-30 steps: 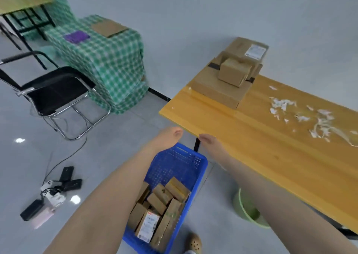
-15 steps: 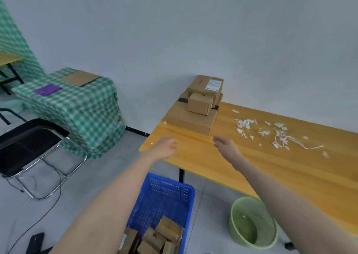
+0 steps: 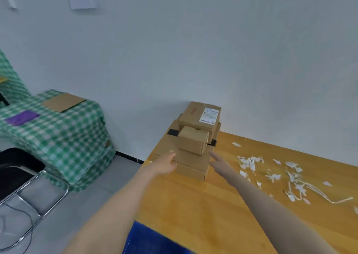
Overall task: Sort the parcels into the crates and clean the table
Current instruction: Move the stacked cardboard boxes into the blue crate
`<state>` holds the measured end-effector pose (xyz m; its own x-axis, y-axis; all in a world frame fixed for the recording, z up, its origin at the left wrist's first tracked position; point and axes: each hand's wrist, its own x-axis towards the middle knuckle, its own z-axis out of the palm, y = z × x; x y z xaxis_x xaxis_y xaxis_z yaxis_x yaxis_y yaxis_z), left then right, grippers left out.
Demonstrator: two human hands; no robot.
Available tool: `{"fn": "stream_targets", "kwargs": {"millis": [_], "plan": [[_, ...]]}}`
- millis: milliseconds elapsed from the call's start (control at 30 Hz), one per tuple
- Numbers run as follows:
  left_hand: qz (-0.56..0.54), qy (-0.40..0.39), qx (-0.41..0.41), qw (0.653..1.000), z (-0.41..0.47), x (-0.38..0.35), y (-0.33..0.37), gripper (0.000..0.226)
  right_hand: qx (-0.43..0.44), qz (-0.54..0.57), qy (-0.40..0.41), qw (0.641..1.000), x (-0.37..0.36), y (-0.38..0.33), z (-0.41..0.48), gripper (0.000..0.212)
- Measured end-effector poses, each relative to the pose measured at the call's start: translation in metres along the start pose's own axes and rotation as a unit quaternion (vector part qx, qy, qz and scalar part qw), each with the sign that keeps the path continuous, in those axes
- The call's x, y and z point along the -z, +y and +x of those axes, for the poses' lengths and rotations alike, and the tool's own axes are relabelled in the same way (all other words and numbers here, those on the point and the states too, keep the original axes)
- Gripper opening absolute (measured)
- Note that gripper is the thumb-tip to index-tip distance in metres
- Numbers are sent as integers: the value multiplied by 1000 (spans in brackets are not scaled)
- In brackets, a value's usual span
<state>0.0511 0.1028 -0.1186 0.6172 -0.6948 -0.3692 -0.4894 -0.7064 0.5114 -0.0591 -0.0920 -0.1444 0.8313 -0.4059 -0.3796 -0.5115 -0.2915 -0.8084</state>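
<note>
Filling the far left corner of the long yellow wooden table (image 3: 193, 205), a stack of brown cardboard parcels (image 3: 186, 155) stood against the white wall, its left side close along the table's left edge. Bare wood lay open between the stack and the near edge, and grey floor lay open to the left, between the table and a black metal-framed chair (image 3: 17, 168). Four parcels could be counted: one wide flat box (image 3: 188, 163) at the bottom, one small box (image 3: 192, 142) on top of it, one white-labelled box (image 3: 195, 116) behind that, and one more under the labelled one; a seam across the flat box's front might have marked a fifth. One blue perforated plastic crate (image 3: 147, 238) showed below the table's near edge. Torn white paper scraps (image 3: 271, 172), too many to count, lay strewn right of the stack. The two hands were apart, fingers straight, holding nothing. The left hand (image 3: 164, 164) was at the flat box's near left corner, touching or just above it. The right hand (image 3: 219, 161) was just beside its near right corner. The small box sat between and just beyond them.
</note>
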Motion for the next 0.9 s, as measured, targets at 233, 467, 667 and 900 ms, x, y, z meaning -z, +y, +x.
{"fn": "stream_targets", "kwargs": {"millis": [233,467,667,900], "plan": [[-16,6,1,1000,104,24,19,60,90,-112,-33,989,30,-22,99,56],[-101,79,59,990,163,27,25,60,93,13,55,994,33,-20,133,30],[-214,71,187,956,165,21,27,60,-96,186,15,978,26,-16,138,40],[-347,83,186,915,120,18,19,51,-136,341,31,930,7,-3,109,43]]}}
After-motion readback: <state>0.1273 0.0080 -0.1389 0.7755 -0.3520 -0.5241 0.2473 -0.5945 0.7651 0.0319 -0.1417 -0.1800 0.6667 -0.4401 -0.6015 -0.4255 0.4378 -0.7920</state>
